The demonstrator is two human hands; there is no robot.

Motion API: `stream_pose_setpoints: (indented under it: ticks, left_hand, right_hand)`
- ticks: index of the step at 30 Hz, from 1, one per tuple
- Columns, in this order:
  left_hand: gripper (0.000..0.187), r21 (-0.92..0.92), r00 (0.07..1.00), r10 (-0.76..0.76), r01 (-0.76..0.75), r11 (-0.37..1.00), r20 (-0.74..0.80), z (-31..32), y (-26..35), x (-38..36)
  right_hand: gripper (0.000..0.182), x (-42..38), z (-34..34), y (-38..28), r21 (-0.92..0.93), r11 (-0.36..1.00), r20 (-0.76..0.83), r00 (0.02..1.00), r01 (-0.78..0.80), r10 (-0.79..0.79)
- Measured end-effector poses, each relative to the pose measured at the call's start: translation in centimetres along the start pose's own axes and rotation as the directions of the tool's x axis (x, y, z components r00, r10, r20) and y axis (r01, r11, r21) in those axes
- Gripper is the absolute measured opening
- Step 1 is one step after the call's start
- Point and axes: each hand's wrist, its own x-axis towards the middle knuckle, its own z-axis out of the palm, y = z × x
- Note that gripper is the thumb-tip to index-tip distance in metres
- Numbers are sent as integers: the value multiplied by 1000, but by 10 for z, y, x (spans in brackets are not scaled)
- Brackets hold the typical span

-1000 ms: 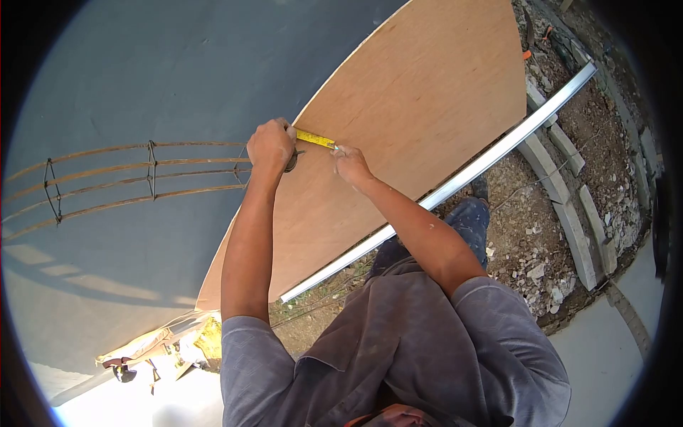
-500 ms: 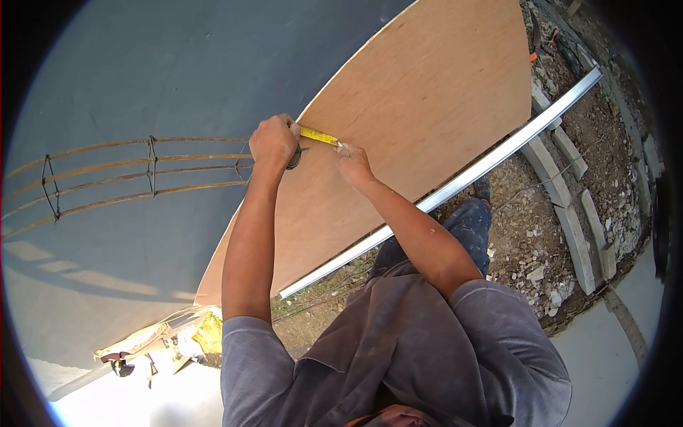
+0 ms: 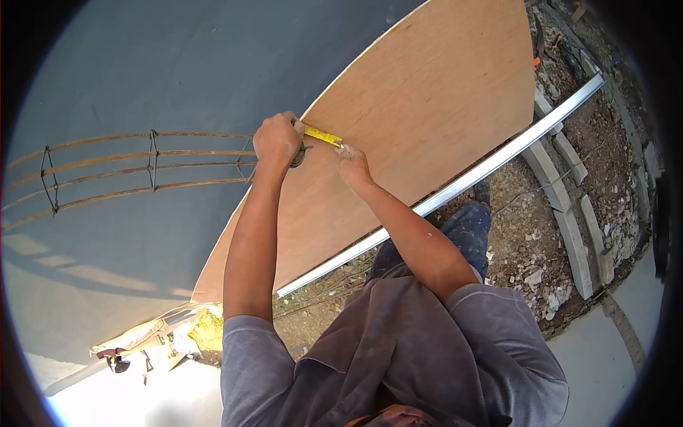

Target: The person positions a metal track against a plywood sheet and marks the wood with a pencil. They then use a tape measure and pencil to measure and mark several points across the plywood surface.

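Observation:
My left hand (image 3: 278, 144) is closed at the upper-left edge of a large plywood sheet (image 3: 427, 92), gripping a tape measure. Its yellow blade (image 3: 323, 135) runs a short way across the wood toward my right hand. A dark rounded part shows under the left hand, partly hidden by it. My right hand (image 3: 352, 168) is closed by the far end of the blade, its fingers pinching a thin, pale-tipped stick (image 3: 343, 146) too small to identify surely. Both forearms reach over the sheet.
A tied rebar cage (image 3: 153, 160) extends left from my left hand, against a grey wall (image 3: 142, 78). A long silver metal bar (image 3: 491, 162) lies along the sheet's near edge. Concrete posts (image 3: 562, 206) and rubble (image 3: 530, 277) are at right. A yellow sack (image 3: 207, 331) is at lower left.
The view has shifted slightly. Both hands stay at nearly the same places on the plywood, with the tape blade still stretched between them.

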Motion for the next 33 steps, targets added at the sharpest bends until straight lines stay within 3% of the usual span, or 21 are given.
stream_pose_setpoints:
  ticks: [3,6,8,11,14,16,18,20,21,22,24,25,27,29,30,32,33]
  left_hand:
    - [23,-2,1000,19,-19,1000,-14,4,0,1]
    - [22,0,1000,13,-13,1000,-27,3,-2,2]
    - [22,1,1000,17,-17,1000,-26,5,-1,1]
    - [21,-16,1000,10,-10,1000,-8,1,-3,-1]
    - [22,-186,1000,-21,17,982,-19,-6,-6,-16]
    - [22,-343,980,-32,-39,939,-199,6,-14,-43]
    - [22,-589,985,-150,70,805,-89,20,-16,-72]
    - [21,-847,981,-105,192,496,161,73,-23,-98]
    - [21,-884,967,-44,246,398,249,105,-21,-111]
    - [21,-903,944,31,304,305,328,134,-16,-127]
    - [22,-863,860,163,437,255,484,165,5,-158]
    - [28,-866,842,223,447,223,492,168,20,-172]
    - [36,-869,822,281,465,170,495,169,38,-196]
    - [54,-834,722,480,551,39,499,167,54,-209]
    - [54,-836,727,480,548,25,491,166,61,-213]
    - [61,-772,692,609,604,-197,387,166,75,-220]
    - [65,-754,727,622,575,-317,292,170,84,-222]
  right_hand:
    - [28,6,7,17,-24,1000,33,999,20,-20]
    - [27,7,7,17,127,991,12,999,35,-37]
    - [26,5,7,20,-5,999,161,986,35,-34]
    - [22,0,-9,6,66,998,224,974,8,-22]
    - [18,-5,-55,3,-30,999,307,951,-27,35]
    - [16,-15,-98,5,-103,991,252,962,-86,110]
    - [21,-29,-137,6,-102,990,196,974,-95,114]
    - [24,-66,-152,-27,-45,988,155,976,-145,150]
    - [27,-80,-156,-42,45,981,122,976,-187,181]
    - [27,-89,-159,-41,29,984,119,978,-177,172]
    - [29,-99,-168,-34,-95,987,121,983,-130,141]
    - [25,-98,-178,-27,-113,975,193,959,-189,208]
    - [23,-106,-183,-35,-126,966,189,950,-227,248]
    - [21,-105,-192,-40,-132,954,246,923,-269,295]
    - [21,-102,-198,-42,-145,954,248,923,-264,294]
    - [20,-96,-209,-45,-347,868,481,728,-354,489]
    - [32,-90,-214,-39,-456,853,584,637,-255,503]
